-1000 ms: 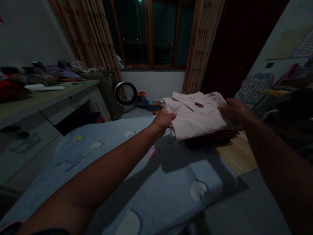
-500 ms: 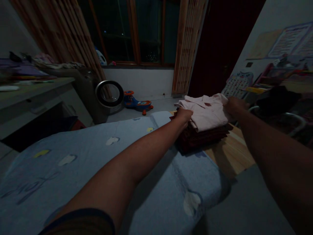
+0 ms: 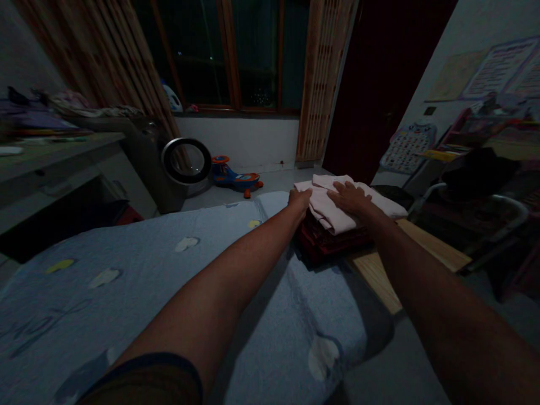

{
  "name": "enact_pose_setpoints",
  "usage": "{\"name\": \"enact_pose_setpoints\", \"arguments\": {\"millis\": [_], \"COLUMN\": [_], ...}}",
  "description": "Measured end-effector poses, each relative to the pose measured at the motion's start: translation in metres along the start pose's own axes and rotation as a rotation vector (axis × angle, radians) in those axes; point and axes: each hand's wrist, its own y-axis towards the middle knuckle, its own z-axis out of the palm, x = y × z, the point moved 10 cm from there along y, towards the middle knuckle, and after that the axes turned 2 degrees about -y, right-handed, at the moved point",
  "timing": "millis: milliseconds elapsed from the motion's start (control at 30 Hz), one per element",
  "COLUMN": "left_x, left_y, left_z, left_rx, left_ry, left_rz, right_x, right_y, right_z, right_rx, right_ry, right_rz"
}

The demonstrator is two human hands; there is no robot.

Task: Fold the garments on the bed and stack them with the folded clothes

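A folded pale pink shirt lies on top of a stack of dark red folded clothes. My left hand grips the shirt's left edge, thumb on top and the fingers partly hidden. Flat on the upper side of the shirt rests my right hand, its fingers spread. The stack sits across the edge of a blue blanket and a light wooden board.
A blue and orange ride-on toy stands on the floor beyond the bed. Left of it is a washing machine with its round door open. A metal-framed chair is at the right, near a cluttered desk.
My right hand has let go of the shirt's right edge and moved left onto its top. The shirt has been lowered and now spreads over the stack. My left hand shifted slightly left.
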Motion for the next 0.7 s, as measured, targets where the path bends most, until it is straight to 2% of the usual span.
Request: {"name": "enact_pose_setpoints", "arguments": {"millis": [100, 200, 400, 533, 700], "left_x": [-0.001, 0.006, 0.011, 0.0, -0.008], "left_y": [0.002, -0.001, -0.021, -0.059, -0.144], "left_z": [-0.003, -0.012, -0.054, -0.094, -0.164], "left_rx": [-0.046, -0.113, -0.245, -0.191, -0.07], "left_ry": [0.018, 0.048, 0.085, 0.099, 0.289], "left_rz": [-0.035, -0.069, -0.15, -0.135, -0.025], "right_x": [-0.002, -0.004, -0.002, 0.001, 0.005], "right_y": [-0.006, -0.009, -0.011, -0.015, -0.022], "right_z": [0.023, 0.034, 0.036, 0.037, 0.025], "right_rx": [0.104, 0.12, 0.108, 0.121, 0.057], "right_ry": [0.054, 0.07, 0.057, 0.057, 0.047], "right_rz": [0.052, 0.055, 0.053, 0.065, 0.066]}}
